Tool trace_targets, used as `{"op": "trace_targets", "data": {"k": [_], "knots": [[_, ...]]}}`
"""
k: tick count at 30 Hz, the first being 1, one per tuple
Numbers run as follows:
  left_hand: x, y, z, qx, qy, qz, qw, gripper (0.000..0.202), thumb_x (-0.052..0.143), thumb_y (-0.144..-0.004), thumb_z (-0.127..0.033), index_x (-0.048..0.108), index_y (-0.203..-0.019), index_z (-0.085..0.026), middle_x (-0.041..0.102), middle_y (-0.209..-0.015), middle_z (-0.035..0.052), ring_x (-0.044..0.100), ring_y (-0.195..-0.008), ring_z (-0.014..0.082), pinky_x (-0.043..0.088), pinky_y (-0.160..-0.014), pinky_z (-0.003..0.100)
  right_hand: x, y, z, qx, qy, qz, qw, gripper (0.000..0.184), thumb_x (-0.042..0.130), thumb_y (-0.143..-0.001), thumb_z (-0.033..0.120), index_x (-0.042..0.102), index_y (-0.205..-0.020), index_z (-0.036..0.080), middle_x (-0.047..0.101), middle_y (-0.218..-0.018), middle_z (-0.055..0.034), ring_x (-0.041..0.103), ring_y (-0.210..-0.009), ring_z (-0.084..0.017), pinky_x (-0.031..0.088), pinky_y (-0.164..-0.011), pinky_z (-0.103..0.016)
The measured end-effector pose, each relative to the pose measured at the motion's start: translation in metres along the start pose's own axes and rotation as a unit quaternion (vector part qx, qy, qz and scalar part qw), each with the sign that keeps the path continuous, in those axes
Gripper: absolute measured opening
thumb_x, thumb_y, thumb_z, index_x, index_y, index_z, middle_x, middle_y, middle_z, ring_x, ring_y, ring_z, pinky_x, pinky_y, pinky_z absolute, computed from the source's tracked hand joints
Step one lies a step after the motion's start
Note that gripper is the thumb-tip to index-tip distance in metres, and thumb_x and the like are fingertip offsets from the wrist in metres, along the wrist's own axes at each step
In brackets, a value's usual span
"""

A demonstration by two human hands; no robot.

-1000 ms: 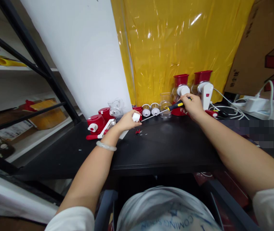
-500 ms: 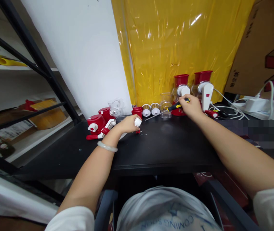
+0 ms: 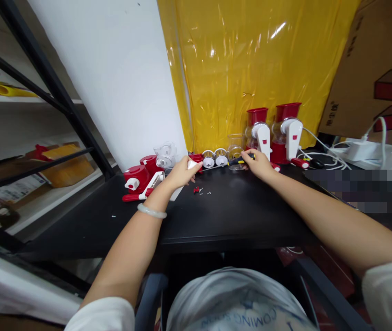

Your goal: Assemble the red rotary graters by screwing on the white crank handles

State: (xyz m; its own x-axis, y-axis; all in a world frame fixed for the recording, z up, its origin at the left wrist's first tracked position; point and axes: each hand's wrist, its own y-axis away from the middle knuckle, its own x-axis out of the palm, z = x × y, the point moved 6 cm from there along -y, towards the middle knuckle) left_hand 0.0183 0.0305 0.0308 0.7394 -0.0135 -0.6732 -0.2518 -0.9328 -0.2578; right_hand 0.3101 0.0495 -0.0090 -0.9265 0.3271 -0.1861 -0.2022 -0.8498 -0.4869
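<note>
My left hand [image 3: 181,173] is closed around a small white plastic part [image 3: 191,164], mostly hidden by the fingers. My right hand [image 3: 257,163] grips a screwdriver [image 3: 240,160] by its yellow and black handle. The shaft points left, its tip close to the white part; I cannot tell whether they touch. A small red piece [image 3: 196,189] and several tiny screws [image 3: 208,192] lie on the black table just right of my left hand. Behind the hands, two grater drums [image 3: 221,157] stand beside a clear plastic housing [image 3: 235,146].
Two assembled red and white rotary graters [image 3: 258,133] stand at the back right. Red grater parts [image 3: 137,177] with a white crank [image 3: 156,184] sit at the left. White cables and a power strip [image 3: 364,151] lie right. A black metal rack [image 3: 44,78] borders the left.
My right hand has moved left and slightly down with the screwdriver, uncovering the grater crank behind it. My left hand has shifted slightly up and left with the white part, showing the red piece.
</note>
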Motion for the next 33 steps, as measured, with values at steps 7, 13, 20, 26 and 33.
{"op": "trace_targets", "data": {"k": [7, 13, 20, 26, 33], "knots": [[-0.004, -0.007, 0.001, -0.007, 0.176, -0.031, 0.984, 0.048, 0.06, -0.085, -0.068, 0.045, -0.089, -0.022, 0.056, -0.057, -0.0035, 0.06, -0.045, 0.016, 0.048, -0.042, 0.026, 0.015, 0.004, -0.009, 0.027, -0.017, 0.061, 0.998, 0.025, 0.067, -0.089, 0.041, 0.066, -0.088, 0.016, 0.067, -0.059, -0.0018, 0.064, -0.052, -0.014, 0.053, -0.055, -0.025], [-0.008, -0.004, -0.012, -0.026, 0.361, -0.022, 0.932, 0.055, 0.05, -0.087, -0.074, 0.055, -0.085, -0.02, 0.051, -0.06, -0.0009, 0.052, -0.047, 0.0113, 0.059, -0.053, 0.033, 0.021, 0.008, -0.006, -0.042, 0.113, 0.159, 0.98, 0.021, 0.077, -0.078, 0.03, 0.074, -0.096, 0.018, 0.077, -0.097, -0.0079, 0.072, -0.085, -0.02, 0.057, -0.086, -0.037], [-0.011, 0.004, -0.024, 0.0, 0.3, -0.037, 0.953, 0.055, 0.034, -0.095, -0.069, 0.058, -0.086, -0.021, 0.051, -0.059, 0.0009, 0.051, -0.046, 0.0131, 0.06, -0.061, 0.038, 0.031, 0.014, -0.006, -0.12, 0.267, 0.237, 0.927, 0.023, 0.08, -0.071, 0.02, 0.074, -0.094, 0.02, 0.076, -0.097, -0.0062, 0.07, -0.092, -0.023, 0.053, -0.088, -0.037], [-0.025, 0.019, -0.036, 0.219, 0.137, -0.161, 0.953, 0.05, 0.033, -0.095, -0.068, 0.054, -0.092, -0.023, 0.06, -0.067, 0.0021, 0.064, -0.06, 0.0185, 0.052, -0.057, 0.032, 0.044, 0.025, 0.031, -0.189, 0.277, 0.17, 0.927, 0.025, 0.078, -0.078, 0.034, 0.073, -0.099, 0.021, 0.07, -0.108, -0.0114, 0.062, -0.107, -0.028, 0.047, -0.094, -0.043], [-0.033, 0.036, -0.042, 0.354, -0.016, -0.297, 0.887, 0.044, 0.034, -0.1, -0.057, 0.057, -0.096, -0.021, 0.066, -0.083, 0.0059, 0.062, -0.075, 0.019, 0.049, -0.071, 0.033, 0.133, 0.043, 0.12, -0.15, -0.091, 0.316, 0.932, 0.045, 0.044, -0.098, 0.058, 0.053, -0.074, 0.021, 0.052, -0.062, 0.0024, 0.05, -0.059, -0.013, 0.04, -0.059, -0.027]]}}
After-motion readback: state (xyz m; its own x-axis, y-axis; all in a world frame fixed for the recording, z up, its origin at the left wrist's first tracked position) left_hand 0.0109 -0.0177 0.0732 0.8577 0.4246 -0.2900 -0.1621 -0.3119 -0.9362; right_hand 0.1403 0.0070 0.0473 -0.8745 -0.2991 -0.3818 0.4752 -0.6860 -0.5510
